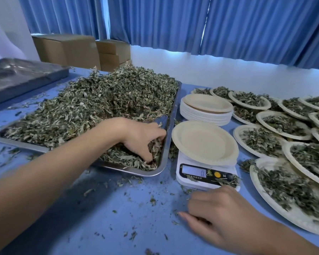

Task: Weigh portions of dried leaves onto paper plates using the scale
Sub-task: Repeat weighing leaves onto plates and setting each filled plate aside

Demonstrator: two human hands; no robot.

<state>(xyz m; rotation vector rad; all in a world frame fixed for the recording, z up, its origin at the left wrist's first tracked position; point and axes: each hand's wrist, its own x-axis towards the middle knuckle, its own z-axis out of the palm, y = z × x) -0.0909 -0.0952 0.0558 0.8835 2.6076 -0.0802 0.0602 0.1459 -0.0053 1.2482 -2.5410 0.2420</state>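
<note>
fingers of left hand are curling round dried leaves in tray; right hand is resting slack, holding nothing, by scale.

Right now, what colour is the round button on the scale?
Yellow. The head view shows the button on the scale best.

There's the tray of leaves, left on the table, the scale just right of its near corner, one plate on top. Behind the scale, a plate stack; right of both, filled plates overlapping. Far left, a second tray; boxes behind.
</note>
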